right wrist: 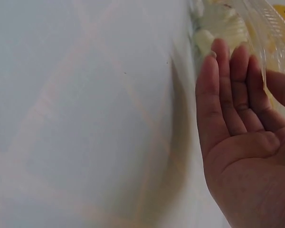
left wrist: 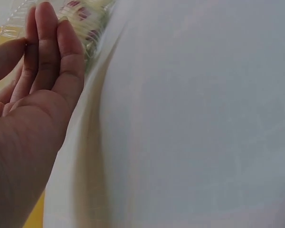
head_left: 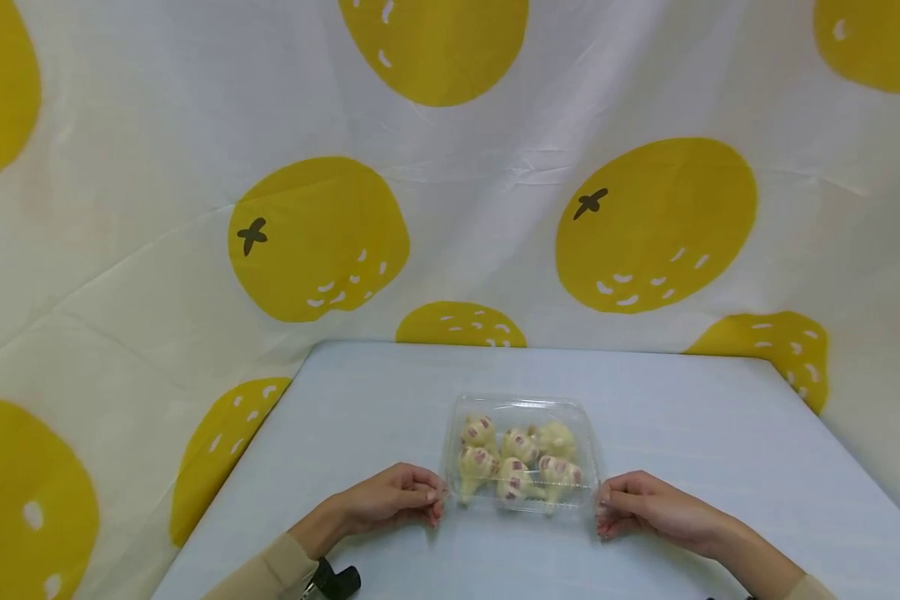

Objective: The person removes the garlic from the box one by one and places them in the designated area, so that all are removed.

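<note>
A clear plastic clamshell box [head_left: 521,407] lies on the white table in the head view, its lid down. Inside are several cream-coloured, bulb-shaped pieces [head_left: 515,479] with reddish-purple marks; their kind is unclear. At the box's near left corner, my left hand [head_left: 393,498] pinches the rim between thumb and fingers. My right hand [head_left: 656,508] pinches the near right edge in the same way. Each wrist view shows a palm, the left hand [left wrist: 42,95] and the right hand [right wrist: 247,123], with fingers extended along the box's side. The exact grip of the left fingertips is partly hidden.
The white table [head_left: 720,433] reaches back to a hanging cloth [head_left: 480,208] printed with large yellow fruit. A dark wrist device [head_left: 337,579] sits under the left sleeve. Light-coloured sleeves cover both forearms.
</note>
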`<state>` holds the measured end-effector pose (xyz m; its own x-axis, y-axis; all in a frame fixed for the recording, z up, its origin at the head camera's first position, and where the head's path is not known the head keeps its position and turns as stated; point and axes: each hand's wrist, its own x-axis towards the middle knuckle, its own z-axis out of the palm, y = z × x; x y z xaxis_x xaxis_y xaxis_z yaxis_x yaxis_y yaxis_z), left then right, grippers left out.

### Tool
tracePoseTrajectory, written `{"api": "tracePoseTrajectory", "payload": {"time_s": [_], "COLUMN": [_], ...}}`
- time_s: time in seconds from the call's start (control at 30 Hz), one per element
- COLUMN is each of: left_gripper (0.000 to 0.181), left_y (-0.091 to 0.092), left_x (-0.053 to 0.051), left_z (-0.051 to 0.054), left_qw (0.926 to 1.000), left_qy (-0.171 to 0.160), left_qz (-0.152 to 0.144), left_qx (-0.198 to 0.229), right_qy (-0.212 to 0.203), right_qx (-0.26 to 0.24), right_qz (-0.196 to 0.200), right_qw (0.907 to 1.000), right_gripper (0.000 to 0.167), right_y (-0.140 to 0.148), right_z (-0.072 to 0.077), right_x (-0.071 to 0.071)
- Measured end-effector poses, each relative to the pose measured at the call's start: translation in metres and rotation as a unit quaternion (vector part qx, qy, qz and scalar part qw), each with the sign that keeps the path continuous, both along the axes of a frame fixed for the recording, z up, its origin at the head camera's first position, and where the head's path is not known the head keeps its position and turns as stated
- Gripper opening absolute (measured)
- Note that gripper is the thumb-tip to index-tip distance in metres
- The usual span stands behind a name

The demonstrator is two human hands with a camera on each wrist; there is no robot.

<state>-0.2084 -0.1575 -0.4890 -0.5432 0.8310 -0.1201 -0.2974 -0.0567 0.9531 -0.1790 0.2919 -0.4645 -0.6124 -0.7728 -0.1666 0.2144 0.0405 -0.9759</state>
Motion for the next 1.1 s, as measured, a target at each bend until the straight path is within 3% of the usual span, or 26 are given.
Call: {"api": "tracePoseTrajectory", "payload": {"time_s": [0.2,0.7,1.1], "left_gripper": [0.024,0.017,0.043], "left_y": [-0.0028,0.0019,0.0014], "left_x": [0.0019,-0.0031,-0.0063], "left_z": [-0.0013,0.0010,0.0001], "left_qw": [0.9998,0.9987,0.9978], "left_qy": [-0.007,0.037,0.061], "left_qz": [-0.013,-0.035,-0.024], "left_qx": [0.014,0.005,-0.005], "right_qy": [-0.002,-0.013,-0.030], "right_qx": [-0.009,-0.003,-0.012], "right_qz": [0.010,-0.002,0.012], "right_qw": [0.9999,0.9999,0.9994], "right_gripper": [0.033,0.031,0.033], "right_y": [-0.0023,-0.0025,-0.0015], "right_z": [0.0009,-0.0001,-0.0013], "right_x": [-0.0004,-0.0007,-0.0019]}}
